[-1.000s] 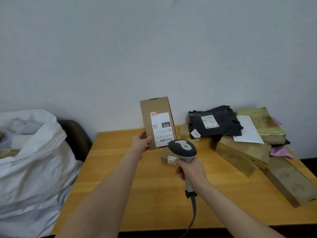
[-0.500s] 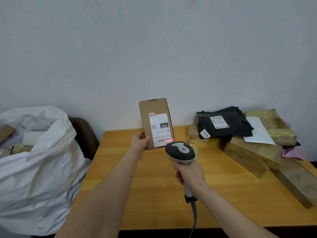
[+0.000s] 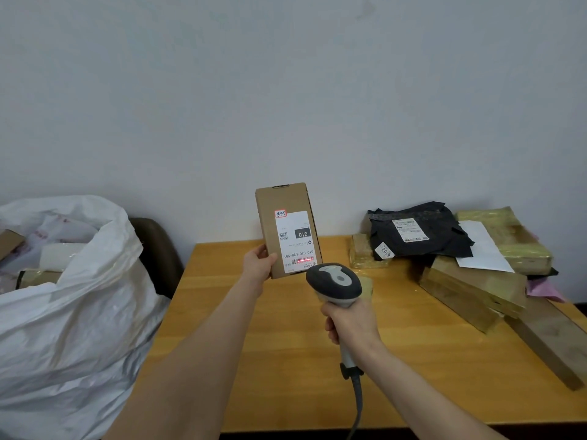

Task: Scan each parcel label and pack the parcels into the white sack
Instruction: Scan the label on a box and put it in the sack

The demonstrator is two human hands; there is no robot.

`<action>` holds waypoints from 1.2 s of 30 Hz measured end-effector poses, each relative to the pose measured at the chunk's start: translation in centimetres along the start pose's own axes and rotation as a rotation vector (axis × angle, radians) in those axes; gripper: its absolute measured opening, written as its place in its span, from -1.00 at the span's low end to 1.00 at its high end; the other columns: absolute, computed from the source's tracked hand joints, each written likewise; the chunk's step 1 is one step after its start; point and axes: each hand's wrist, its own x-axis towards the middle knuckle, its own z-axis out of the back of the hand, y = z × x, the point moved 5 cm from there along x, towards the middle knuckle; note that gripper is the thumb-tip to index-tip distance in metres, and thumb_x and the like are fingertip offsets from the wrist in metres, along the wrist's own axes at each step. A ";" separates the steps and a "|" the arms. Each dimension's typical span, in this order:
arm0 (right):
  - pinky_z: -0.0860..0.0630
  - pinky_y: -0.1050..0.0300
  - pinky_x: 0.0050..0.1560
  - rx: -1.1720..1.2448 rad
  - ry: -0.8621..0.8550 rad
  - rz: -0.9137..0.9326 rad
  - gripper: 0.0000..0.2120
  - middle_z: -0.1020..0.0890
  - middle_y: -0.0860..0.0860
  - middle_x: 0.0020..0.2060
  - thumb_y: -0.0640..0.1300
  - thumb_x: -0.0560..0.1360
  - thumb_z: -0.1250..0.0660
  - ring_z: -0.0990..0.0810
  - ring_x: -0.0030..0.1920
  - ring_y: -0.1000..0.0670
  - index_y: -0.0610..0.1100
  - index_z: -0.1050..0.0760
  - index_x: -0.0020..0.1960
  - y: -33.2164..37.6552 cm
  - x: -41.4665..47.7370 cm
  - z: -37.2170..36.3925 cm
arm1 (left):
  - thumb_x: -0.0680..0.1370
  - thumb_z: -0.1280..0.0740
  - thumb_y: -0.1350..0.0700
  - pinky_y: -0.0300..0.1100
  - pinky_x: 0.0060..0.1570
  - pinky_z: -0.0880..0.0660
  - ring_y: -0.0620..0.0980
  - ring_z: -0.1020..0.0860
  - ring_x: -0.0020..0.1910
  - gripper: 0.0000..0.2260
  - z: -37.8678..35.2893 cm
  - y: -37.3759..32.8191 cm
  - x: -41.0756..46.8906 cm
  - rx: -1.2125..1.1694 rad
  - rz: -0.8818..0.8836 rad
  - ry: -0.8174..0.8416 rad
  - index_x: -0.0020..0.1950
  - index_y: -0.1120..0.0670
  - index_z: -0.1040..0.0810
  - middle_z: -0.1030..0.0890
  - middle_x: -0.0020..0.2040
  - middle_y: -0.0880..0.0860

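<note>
My left hand (image 3: 259,265) holds a small brown cardboard parcel (image 3: 279,204) upright above the table, its white label (image 3: 295,241) facing me. A red scan line glows across the barcode at the label's bottom. My right hand (image 3: 351,322) grips the grey handheld scanner (image 3: 333,282), whose head points at that label from just below and to the right. The white sack (image 3: 70,315) stands open at the left with several parcels inside.
On the wooden table (image 3: 286,360), at the back right, lies a pile: a black mailer bag (image 3: 419,231), several brown taped boxes (image 3: 470,287), a white sheet (image 3: 482,249). A dark chair back (image 3: 155,249) stands between sack and table. The scanner cable (image 3: 357,404) hangs over the front edge.
The red scan line has come on and sits on the barcode. My view has swung left, so the sack shows more and the pile sits further right.
</note>
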 end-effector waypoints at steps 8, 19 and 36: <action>-0.38 0.13 -0.43 -0.027 0.004 0.010 -0.85 -0.49 -0.09 -0.55 -0.32 0.38 -0.33 -0.41 -0.55 -0.03 -0.22 -0.47 -0.36 0.5 0.7 -2.3 | 0.59 -0.27 0.27 -0.11 -0.10 -0.51 0.04 -0.52 0.08 -0.59 1.8 -0.2 2.0 0.010 -0.003 0.010 0.44 0.14 -0.36 -0.56 0.25 0.10; -0.39 0.12 -0.43 0.017 0.160 0.058 -0.92 -0.53 -0.11 -0.51 -0.36 0.41 -0.33 -0.44 -0.51 -0.04 -0.28 -0.53 -0.26 2.4 2.7 -6.9 | 0.59 -0.27 0.25 -0.24 -0.23 -0.50 0.02 -0.52 0.05 -0.59 6.1 -1.4 3.1 0.002 -0.016 -0.070 0.44 0.15 -0.34 -0.54 0.26 0.11; -0.48 0.19 -0.39 0.077 0.465 0.168 -0.94 -0.61 0.00 -0.49 -0.25 0.48 -0.36 -0.50 -0.52 0.08 -0.23 -0.56 -0.17 14.6 8.2 -34.9 | 0.57 -0.30 0.27 -0.12 -0.18 -0.54 0.08 -0.58 0.03 -0.55 34.1 -9.5 5.6 -0.118 -0.133 -0.486 0.45 0.14 -0.31 -0.58 0.01 0.08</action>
